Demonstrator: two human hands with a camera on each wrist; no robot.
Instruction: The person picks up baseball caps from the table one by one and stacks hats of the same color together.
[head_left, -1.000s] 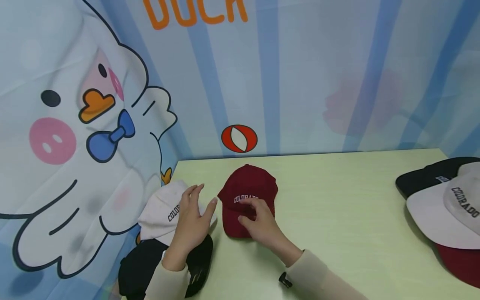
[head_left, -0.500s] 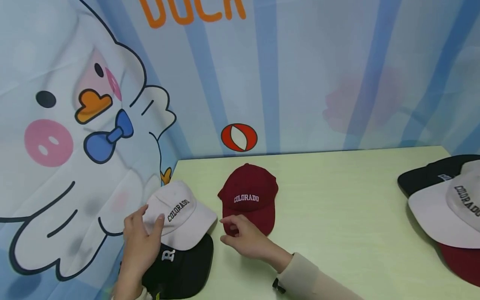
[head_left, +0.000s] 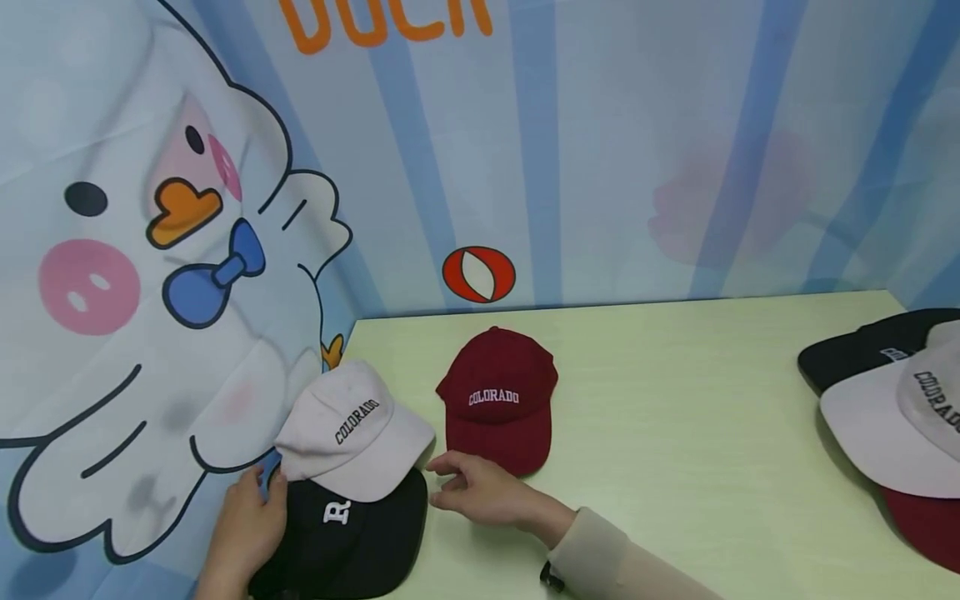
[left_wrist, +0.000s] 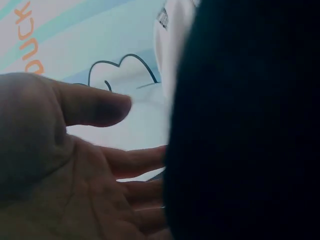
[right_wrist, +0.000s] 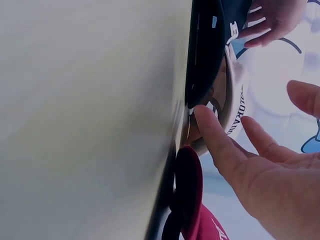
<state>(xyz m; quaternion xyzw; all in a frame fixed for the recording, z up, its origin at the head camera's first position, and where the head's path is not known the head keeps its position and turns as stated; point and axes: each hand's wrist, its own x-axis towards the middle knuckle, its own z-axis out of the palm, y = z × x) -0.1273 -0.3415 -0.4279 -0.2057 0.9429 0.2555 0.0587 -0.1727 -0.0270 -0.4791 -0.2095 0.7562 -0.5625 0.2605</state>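
Observation:
A black baseball cap [head_left: 367, 542] with a white letter lies at the front left of the table. A white Colorado cap [head_left: 337, 437] partly overlaps its back edge. My left hand [head_left: 247, 521] is at the left side of the black cap; in the left wrist view its fingertips [left_wrist: 145, 162] pass behind the cap's dark shape [left_wrist: 245, 130]. My right hand [head_left: 491, 492] hovers by the right end of the black brim, its extended fingers [right_wrist: 215, 130] close to that edge in the right wrist view. Behind it stands a dark red Colorado cap [head_left: 498, 375].
At the right edge of the head view is a pile with a black cap [head_left: 840, 354], a white cap [head_left: 870, 433] and a red cap [head_left: 922, 525]. Behind the pale yellow table [head_left: 675, 400] hangs a blue curtain [head_left: 615, 167] with a duck print.
My left hand has moved from over the white cap down and left to the black cap's side. The right hand has left the red cap's front and moved down and left toward the black brim.

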